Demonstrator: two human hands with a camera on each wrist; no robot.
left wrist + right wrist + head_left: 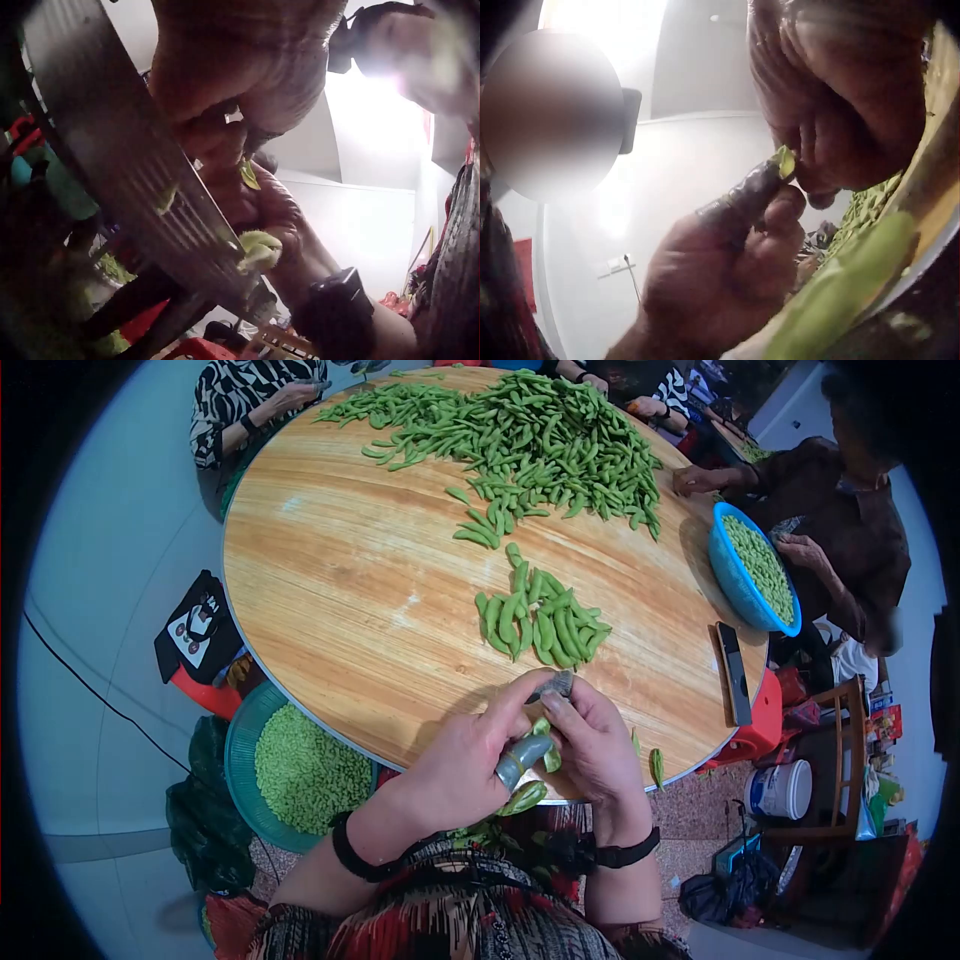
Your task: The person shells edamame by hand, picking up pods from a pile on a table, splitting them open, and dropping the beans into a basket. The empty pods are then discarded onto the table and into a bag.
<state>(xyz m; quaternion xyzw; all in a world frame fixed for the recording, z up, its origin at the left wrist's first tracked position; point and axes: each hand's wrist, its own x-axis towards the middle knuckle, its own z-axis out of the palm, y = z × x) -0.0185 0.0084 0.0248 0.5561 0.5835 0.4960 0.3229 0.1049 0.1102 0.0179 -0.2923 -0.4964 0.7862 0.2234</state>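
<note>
Close over the table's near edge, my left hand (455, 760) and right hand (605, 750) meet at a green soybean pod (543, 732). Fingers of both hands pinch it. A grey cover (522, 756) wraps the left thumb, and another grey cover (560, 683) shows where the fingertips meet. The right wrist view has the pod's pale end (785, 162) between the covered thumb and the right fingers, which partly hide it. Split pods (525, 798) hang at the table rim below the hands. Just beyond the hands is a small group of whole pods (545, 620).
A large heap of pods (550, 440) covers the far side of the round wooden table (330, 590). On the right are a blue basin of shelled beans (755, 570) and a phone (733, 675). A green basin (310, 770) stands below left. Other people sit around the table.
</note>
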